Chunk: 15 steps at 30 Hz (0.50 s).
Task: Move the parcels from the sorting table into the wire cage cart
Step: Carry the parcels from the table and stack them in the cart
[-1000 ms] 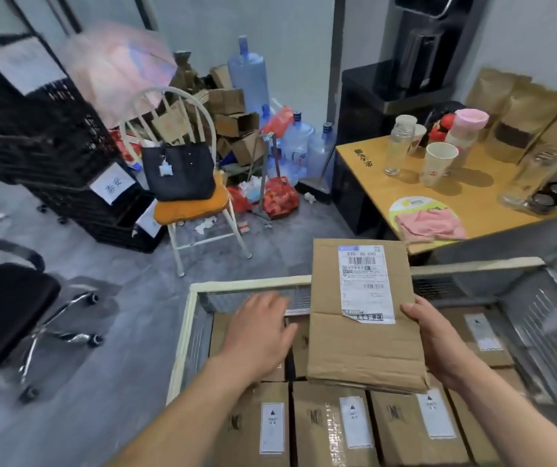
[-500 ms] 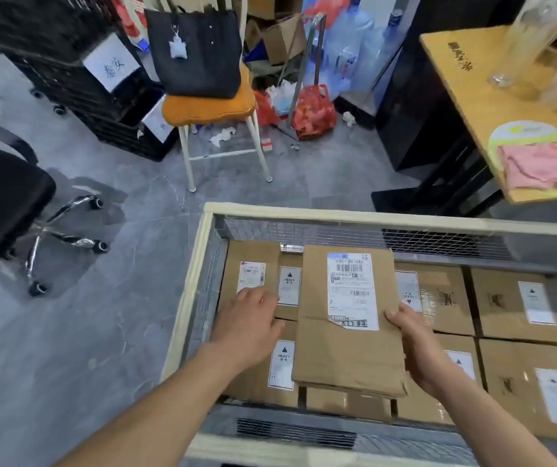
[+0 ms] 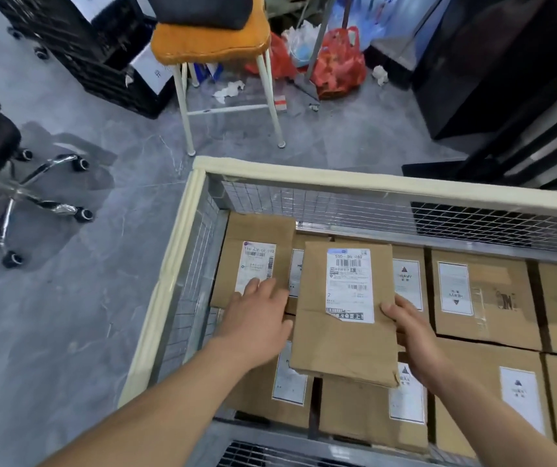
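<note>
Right hand (image 3: pixel 412 335) fingers grasping a flat parcel (image 3: pixel 344 338) over boxes in the cart (image 3: pixel 338 183), left hand (image 3: pixel 257 318) fingers released, resting on a second parcel (image 3: pixel 253 237)

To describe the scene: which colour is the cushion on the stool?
Orange; the cushion shows clearly in the head view.

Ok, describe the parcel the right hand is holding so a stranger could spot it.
Look inside the wire cage cart, above its layer of boxes. The flat brown parcel sits by the right hand; unlike its neighbours, its long barcode label has a torn bottom corner.
</note>
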{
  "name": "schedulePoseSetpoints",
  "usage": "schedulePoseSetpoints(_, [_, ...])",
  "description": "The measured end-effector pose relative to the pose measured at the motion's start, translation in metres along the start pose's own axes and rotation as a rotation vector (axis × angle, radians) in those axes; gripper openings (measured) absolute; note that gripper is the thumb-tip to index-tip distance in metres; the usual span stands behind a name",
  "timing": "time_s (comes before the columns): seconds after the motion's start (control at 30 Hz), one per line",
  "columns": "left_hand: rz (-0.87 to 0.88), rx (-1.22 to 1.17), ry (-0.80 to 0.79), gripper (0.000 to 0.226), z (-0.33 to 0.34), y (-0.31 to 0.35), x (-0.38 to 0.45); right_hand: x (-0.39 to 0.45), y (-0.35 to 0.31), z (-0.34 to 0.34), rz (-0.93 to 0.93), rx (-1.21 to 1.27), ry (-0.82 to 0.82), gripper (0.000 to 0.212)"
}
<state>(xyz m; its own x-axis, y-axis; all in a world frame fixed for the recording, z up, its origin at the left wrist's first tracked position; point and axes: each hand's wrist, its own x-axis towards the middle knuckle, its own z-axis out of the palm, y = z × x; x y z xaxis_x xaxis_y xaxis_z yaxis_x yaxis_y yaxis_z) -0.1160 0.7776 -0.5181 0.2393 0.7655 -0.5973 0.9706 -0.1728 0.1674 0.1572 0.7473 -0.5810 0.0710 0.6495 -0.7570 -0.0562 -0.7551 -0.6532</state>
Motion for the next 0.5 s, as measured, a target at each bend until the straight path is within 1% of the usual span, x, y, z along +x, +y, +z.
schedulePoseSetpoints(0.03, [-0.002, -0.002, -0.005, 0.052, 0.006, -0.002, 0.008, 0.011, 0.002, 0.003, -0.002, 0.007, -0.002, 0.053])
schedulePoseSetpoints(0.13, [-0.014, -0.015, -0.027, 0.049, 0.024, -0.009, 0.030, 0.043, 0.006, 0.012, -0.008, -0.002, -0.013, 0.063])
schedulePoseSetpoints(0.2, [-0.025, -0.024, -0.036, 0.047, 0.034, -0.014, 0.042, 0.062, 0.009, 0.016, -0.025, -0.007, -0.023, 0.064])
schedulePoseSetpoints(0.27, [-0.035, -0.033, -0.052, 0.052, 0.043, -0.019, 0.053, 0.078, 0.009, 0.021, -0.039, -0.013, -0.026, 0.065])
schedulePoseSetpoints(0.3, [-0.040, -0.038, -0.070, 0.058, 0.046, -0.021, 0.057, 0.087, 0.010, 0.023, -0.035, -0.004, -0.024, 0.060])
schedulePoseSetpoints(0.37, [-0.048, -0.054, -0.133, 0.076, 0.053, -0.024, 0.065, 0.103, 0.008, 0.030, -0.037, 0.036, -0.013, 0.038])
schedulePoseSetpoints(0.4, [-0.047, -0.048, -0.164, 0.086, 0.055, -0.024, 0.068, 0.110, 0.007, 0.034, -0.046, 0.063, -0.014, 0.034])
schedulePoseSetpoints(0.47, [-0.048, -0.023, -0.189, 0.101, 0.061, -0.024, 0.074, 0.123, 0.008, 0.042, -0.049, 0.106, -0.009, 0.040])
schedulePoseSetpoints(0.5, [-0.054, -0.024, -0.176, 0.102, 0.064, -0.022, 0.077, 0.127, 0.009, 0.046, -0.049, 0.110, -0.002, 0.042])
